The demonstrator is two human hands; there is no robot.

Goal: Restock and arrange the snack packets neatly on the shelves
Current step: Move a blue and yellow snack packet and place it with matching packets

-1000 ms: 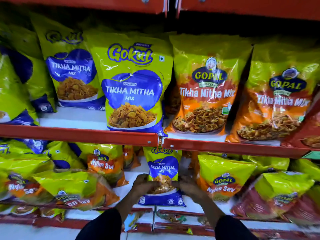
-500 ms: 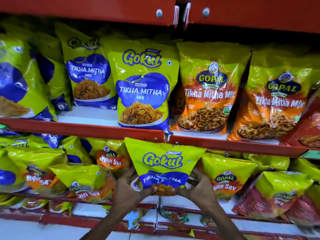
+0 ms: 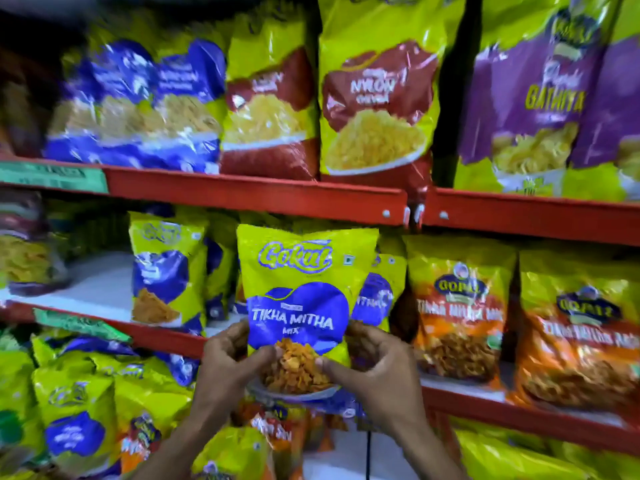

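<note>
Nearest the camera, at lower centre of the frame, the left hand (image 3: 231, 358) and the right hand (image 3: 372, 362) pinch the lower half of a Gokul Tikha Mitha Mix packet (image 3: 301, 299) from either side. On each hand the fingers are curled shut on the packet, thumbs pressed on the printed front and the other fingers wrapped behind. Held low like this, the packet stands upright with its label facing out, probably so it can be slid onto the middle shelf (image 3: 166, 336) front-first. Its top edge sits just under the red lip of the upper shelf (image 3: 256, 199).

The front reads "Gokul" in blue outline on lime green, then "TIKHA MITHA MIX" on a blue patch above a picture of the orange snack.

Just behind it, at centre, another Gokul packet (image 3: 377, 296) of the same kind stands on the middle shelf, so the held one seems meant for that row. Left of centre a further Gokul packet (image 3: 166, 271) stands upright. To the right are orange Gopal packets (image 3: 457, 313) marked "Tikha Mitha Mix", blurred.

Farthest, in the upper part of the frame, stand a maroon packet reading "NYLON" (image 3: 375, 109) and, at upper right, a purple Gathiya packet (image 3: 533, 98).
</note>
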